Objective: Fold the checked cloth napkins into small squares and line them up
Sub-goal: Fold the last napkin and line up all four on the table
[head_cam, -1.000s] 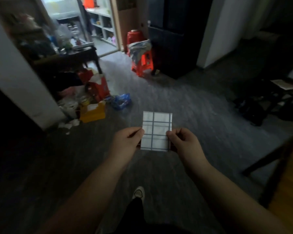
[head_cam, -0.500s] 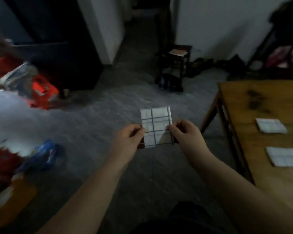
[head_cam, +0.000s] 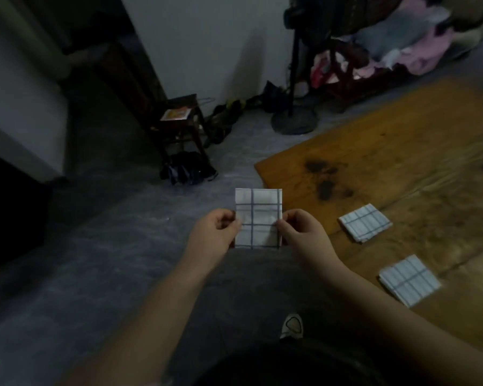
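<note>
Holding one folded checked napkin (head_cam: 258,218) up in the air, I pinch its left edge with my left hand (head_cam: 214,232) and its right edge with my right hand (head_cam: 304,235). My hands are apart, with the cloth between them and my thumbs on the front. It hangs just off the left corner of the worktop (head_cam: 388,151), over the grey floor (head_cam: 109,260), and I cannot tell if it touches the wood.

My right hand and arm cover part of the worktop's left edge. A far napkin (head_cam: 364,222) lies on the worktop near that edge. A near napkin (head_cam: 409,280) lies on it closer to me. The two are apart, and both sit a bit crooked. Dark stains (head_cam: 325,176) mark the wood past the far one.

Left of the worktop, well apart from it, is a small dark stool (head_cam: 183,126) with a paper (head_cam: 176,114) on top and dark shoes (head_cam: 188,169) under it. Past the worktop's far corner is a black stand (head_cam: 294,122) with a round foot. A heap of clothes (head_cam: 402,45) is behind the worktop. My pale shoe (head_cam: 292,325) is on the floor left of it.

I count three folded napkins, two hands, one worktop and one stool.
</note>
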### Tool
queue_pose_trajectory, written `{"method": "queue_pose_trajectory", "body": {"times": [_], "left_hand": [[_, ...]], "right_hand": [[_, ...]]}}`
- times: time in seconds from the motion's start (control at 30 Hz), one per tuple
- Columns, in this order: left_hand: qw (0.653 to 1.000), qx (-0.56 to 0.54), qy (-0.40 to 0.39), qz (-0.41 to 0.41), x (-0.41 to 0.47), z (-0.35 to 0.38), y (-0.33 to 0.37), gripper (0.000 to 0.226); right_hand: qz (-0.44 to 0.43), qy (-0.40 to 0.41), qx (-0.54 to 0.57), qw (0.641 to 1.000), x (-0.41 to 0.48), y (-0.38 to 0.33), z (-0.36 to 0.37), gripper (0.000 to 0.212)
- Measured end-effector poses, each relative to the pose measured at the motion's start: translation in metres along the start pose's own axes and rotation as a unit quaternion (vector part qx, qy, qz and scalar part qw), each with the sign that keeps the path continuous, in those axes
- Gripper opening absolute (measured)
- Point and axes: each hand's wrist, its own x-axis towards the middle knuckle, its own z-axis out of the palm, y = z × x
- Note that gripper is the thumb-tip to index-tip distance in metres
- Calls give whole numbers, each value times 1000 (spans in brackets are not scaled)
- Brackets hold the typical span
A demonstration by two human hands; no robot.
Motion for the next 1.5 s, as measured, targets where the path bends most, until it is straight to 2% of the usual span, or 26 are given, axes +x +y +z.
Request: {"method": "queue_pose_trajectory", "body": {"times": [0.2, 0.43, 0.53, 0.63, 0.83, 0.93, 1.03, 1.2, 1.3, 1.4, 1.5], "left_hand": [[993, 60, -97, 42, 109, 48, 39, 9], [955, 140, -242, 99, 236, 120, 59, 15], [922, 181, -325, 108, 290, 152, 66, 24], [877, 211, -420, 105, 332, 182, 75, 33], [806, 280, -511, 104, 372, 233, 68, 44], [780, 324, -523, 117, 377, 252, 56, 52], [756, 368, -518, 155, 379, 266, 43, 62], [713, 408, -519, 237, 385, 269, 28, 58], [669, 426, -518, 320, 387, 267, 21, 54], [632, 447, -509, 377, 386, 266, 16, 55], [617, 450, -499, 410, 386, 266, 14, 55]], "right_hand": [[45, 86, 19, 995, 72, -8, -42, 5], [131, 233, 66, 961, 151, 14, -62, 6], [169, 302, 57, 937, 189, 24, -65, 7], [212, 382, 65, 897, 219, 32, -66, 9], [287, 479, 77, 826, 258, 58, -68, 17], [329, 492, 47, 805, 267, 73, -70, 18], [351, 482, -2, 803, 270, 83, -68, 21], [354, 440, -66, 823, 262, 96, -60, 32], [346, 392, -140, 841, 259, 102, -52, 38], [340, 366, -195, 844, 260, 106, -44, 44], [331, 353, -230, 844, 263, 110, -44, 45]]}}
